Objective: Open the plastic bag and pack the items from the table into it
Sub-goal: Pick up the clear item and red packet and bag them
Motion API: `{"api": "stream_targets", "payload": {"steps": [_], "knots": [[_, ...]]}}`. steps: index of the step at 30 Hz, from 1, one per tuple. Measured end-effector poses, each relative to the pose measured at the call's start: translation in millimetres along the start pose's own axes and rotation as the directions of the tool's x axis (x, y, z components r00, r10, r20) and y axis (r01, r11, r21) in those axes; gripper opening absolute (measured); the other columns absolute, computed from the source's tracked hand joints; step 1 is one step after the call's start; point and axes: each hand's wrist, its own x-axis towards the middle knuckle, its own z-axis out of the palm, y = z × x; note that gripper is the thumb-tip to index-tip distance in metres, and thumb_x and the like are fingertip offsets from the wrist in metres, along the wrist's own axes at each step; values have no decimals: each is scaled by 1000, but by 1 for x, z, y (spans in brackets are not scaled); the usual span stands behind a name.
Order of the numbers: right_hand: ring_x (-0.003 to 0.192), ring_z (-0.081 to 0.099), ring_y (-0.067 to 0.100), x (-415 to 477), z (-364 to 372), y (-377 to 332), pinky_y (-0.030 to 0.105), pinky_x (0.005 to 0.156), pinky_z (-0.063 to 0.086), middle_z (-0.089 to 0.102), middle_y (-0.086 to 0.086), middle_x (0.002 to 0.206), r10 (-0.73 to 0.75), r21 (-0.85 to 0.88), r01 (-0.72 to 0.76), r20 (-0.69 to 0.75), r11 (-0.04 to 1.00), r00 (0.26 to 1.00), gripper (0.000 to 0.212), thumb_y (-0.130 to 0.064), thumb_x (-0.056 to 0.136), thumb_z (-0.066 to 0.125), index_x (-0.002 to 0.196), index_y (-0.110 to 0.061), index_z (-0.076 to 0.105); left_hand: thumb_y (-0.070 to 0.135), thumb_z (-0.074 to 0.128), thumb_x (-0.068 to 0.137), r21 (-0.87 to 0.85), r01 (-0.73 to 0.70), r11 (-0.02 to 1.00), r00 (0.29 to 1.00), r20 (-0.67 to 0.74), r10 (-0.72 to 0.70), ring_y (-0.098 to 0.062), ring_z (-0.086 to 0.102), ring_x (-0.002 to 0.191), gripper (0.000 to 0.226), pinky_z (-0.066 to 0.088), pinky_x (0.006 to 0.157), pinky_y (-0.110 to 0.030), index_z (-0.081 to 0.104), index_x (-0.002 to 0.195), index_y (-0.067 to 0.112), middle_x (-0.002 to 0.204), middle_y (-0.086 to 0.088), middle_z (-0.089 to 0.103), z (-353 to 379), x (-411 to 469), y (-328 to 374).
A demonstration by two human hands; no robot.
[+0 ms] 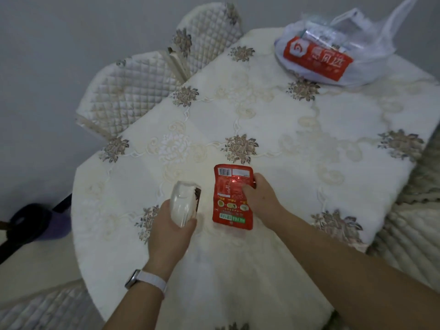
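Right grip [259,197] on pouch [228,201] (mid table [333,115])

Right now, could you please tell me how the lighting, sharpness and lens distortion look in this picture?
Head view: dim, greyish light overall; a small bright glare spot on the red packet beside the right hand; the white packet in the left hand shows a glossy sheen; the wide lens bows the table edge; the plastic bag at the far corner looks soft.

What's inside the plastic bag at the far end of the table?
Through the open mouth of the plastic bag, pale silvery packets show. Anything lower down is hidden behind its red printed panel.
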Motion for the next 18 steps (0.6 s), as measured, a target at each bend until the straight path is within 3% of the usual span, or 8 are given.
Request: {"api": "stream_targets", "payload": {"steps": [5, 8, 13, 18], "knots": [[83, 73, 26, -75, -13, 1, 51, 84, 58, 74, 8, 94, 101, 198, -87, -62, 976, 993, 15, -25, 98, 50, 105, -18, 61, 37, 76, 70, -77, -85, 993, 996, -20, 84, -18, 60, 90, 50, 53, 77, -40, 51, 115, 35, 100, 10, 59, -28, -34, 1], [86, 73, 30, -129, -17, 3, 53, 85, 57, 75, 12, 94, 163, 332, -137, -50, 933, 985, 18, -22, 100, 51, 110, -12, 62, 34, 77, 73, -138, -143, 980, 990, -29, 140, -20, 59, 92, 54, 48, 75, -35, 51, 120, 33, 103, 8, 59, -44, -60, 2], [90, 72, 36, -208, -21, 13, 52, 86, 56, 75, 17, 97, 218, 601, -174, 0, 780, 976, 20, -21, 101, 51, 109, -6, 62, 31, 79, 74, -193, -240, 951, 970, -3, 244, -19, 58, 92, 56, 44, 71, -31, 52, 123, 29, 105, 7, 58, -61, -101, 4], [96, 71, 35, -262, -30, 34, 52, 90, 54, 74, 18, 104, 207, 731, -144, 4, 667, 978, 30, -29, 102, 49, 116, -6, 61, 28, 79, 73, -198, -291, 936, 949, 63, 309, -17, 59, 87, 52, 44, 63, -29, 52, 117, 29, 98, 12, 56, -61, -139, 12]]}}
